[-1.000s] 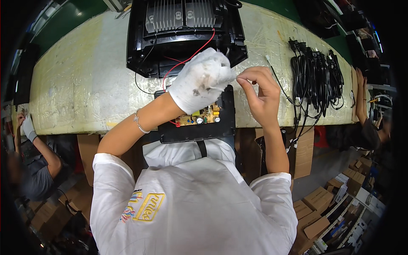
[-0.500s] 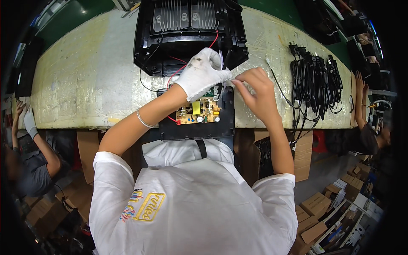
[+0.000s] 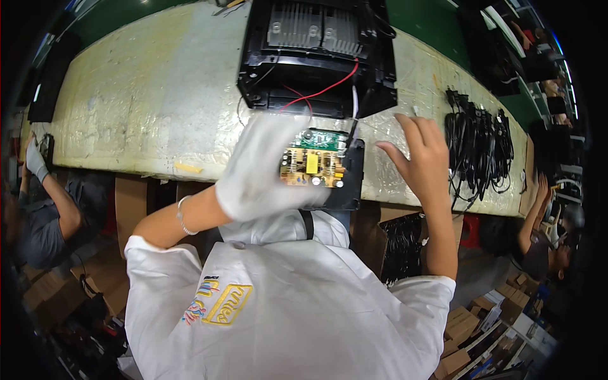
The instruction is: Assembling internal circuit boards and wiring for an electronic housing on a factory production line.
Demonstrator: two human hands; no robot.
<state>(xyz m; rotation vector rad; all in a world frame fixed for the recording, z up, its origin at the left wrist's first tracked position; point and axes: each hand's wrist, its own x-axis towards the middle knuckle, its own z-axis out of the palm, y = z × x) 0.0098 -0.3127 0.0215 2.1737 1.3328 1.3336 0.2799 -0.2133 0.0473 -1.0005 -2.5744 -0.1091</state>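
Note:
My left hand (image 3: 250, 171), in a white glove, is smeared by motion over the left side of a black panel (image 3: 356, 166). A tan circuit board (image 3: 324, 166) with a yellow transformer, and a green board (image 3: 326, 140) beyond it, rest on that panel. Whether the left fingers grip its edge cannot be made out. My bare right hand (image 3: 423, 152) hovers right of the panel, open, thumb and fingers apart and empty. Beyond stands a black housing (image 3: 316, 76) with a finned metal heatsink (image 3: 294, 31). Red wires (image 3: 329, 88) and a white cable (image 3: 355, 101) trail from it toward the boards.
Bundled black power cords (image 3: 478, 145) lie on the film-covered table (image 3: 145, 101) at the right. Below its edge, a cardboard box (image 3: 396, 244) holds black items. Other people work at far left and far right, a gloved hand (image 3: 36, 158) among them.
My left hand has come off the wires and moved down to the panel's left side. My right hand has drawn away to the right, its pinch opened. The whole view has shifted.

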